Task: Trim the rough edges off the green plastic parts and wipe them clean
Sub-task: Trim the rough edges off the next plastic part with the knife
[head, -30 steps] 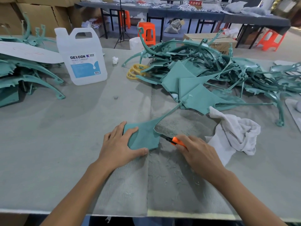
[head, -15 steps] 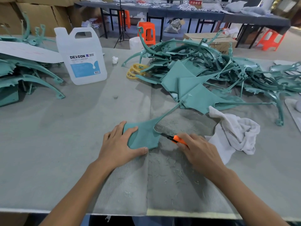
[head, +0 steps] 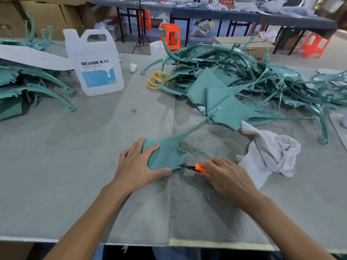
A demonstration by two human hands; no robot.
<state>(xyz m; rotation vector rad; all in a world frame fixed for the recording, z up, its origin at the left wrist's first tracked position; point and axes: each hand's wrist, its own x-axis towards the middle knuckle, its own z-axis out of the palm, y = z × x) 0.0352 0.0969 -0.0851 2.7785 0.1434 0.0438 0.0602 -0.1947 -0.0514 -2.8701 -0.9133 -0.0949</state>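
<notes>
**At centre-bottom of frame: knife on the part's near edge**

At lower middle of the frame the flat, fan-shaped green plastic part (head: pixel 166 154) lies on the grey felt-covered table (head: pixel 56 156), its thin stem running up-right toward the tangled heap of green plastic parts (head: pixel 234 87) in the upper right; the left hand (head: pixel 139 166) lies spread over the part's left side, fingers straight, thumb along the near edge, pressing down, prob. so it can't slide under the blade; the right hand (head: pixel 227 177) is curled round the orange-handled utility knife (head: pixel 201 168), blade tip touching the part's lower-right corner & held low, nearly flat to the table, which suits shaving flash off rather than cutting in; judged step: trimming, w/ the wipe not yet begun on this pc; pale shavings (head: pixel 204 196) litter the felt just below the knife; the crumpled white cloth (head: pixel 270 152) sits just right of the right hand, handy for the wipe; the translucent white plastic jug w/ blue label (head: pixel 95 62) stands upper left, prob. cleaning fluid, contents unconfirmed; a second stack of green parts (head: pixel 28 85) at far left lies well apart from the heap, maybe done vs. to-do, can't tell which.
</notes>
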